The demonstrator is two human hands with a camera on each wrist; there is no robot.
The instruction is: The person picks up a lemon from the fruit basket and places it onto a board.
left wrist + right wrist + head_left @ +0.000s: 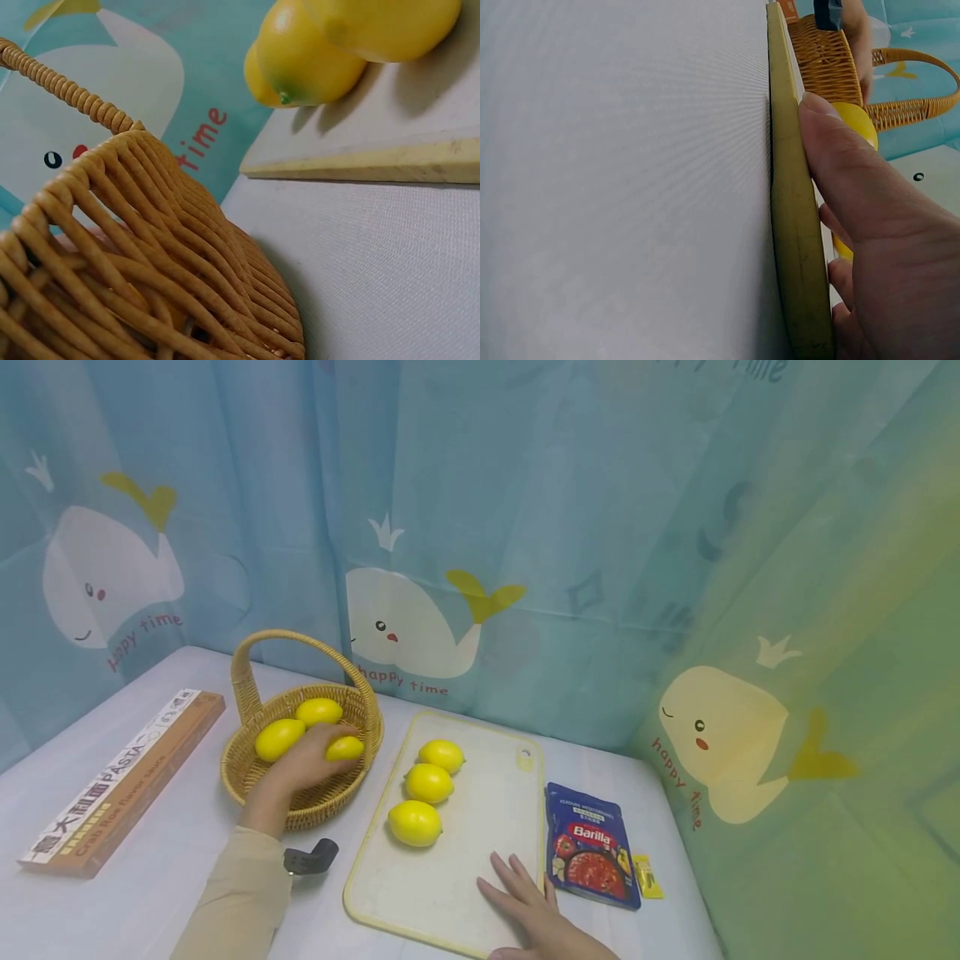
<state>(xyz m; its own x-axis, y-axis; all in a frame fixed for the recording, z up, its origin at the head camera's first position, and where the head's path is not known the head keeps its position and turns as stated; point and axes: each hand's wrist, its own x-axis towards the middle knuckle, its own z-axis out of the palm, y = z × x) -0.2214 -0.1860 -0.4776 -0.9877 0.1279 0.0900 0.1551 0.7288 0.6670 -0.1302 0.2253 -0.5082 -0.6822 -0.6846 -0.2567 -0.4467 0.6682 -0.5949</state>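
Note:
My left hand (322,755) reaches into a wicker basket (232,768) and grips a lemon (346,748) at the basket's right side. Two more lemons, one at the back (318,712) and one at the left (280,740), lie beside it. In the left wrist view the basket's woven wall (157,225) hides most of that hand. My right hand (536,914) rests with spread fingers on the near right part of a white cutting board (480,827) with a yellow rim. Three lemons (429,783) sit in a row on the board's left half.
A blue Barilla sauce pouch (592,847) lies right of the board, with a small yellow packet (648,877) next to it. A long pasta box (123,777) lies left of the basket. Printed curtains (570,543) hang behind the white table (172,860).

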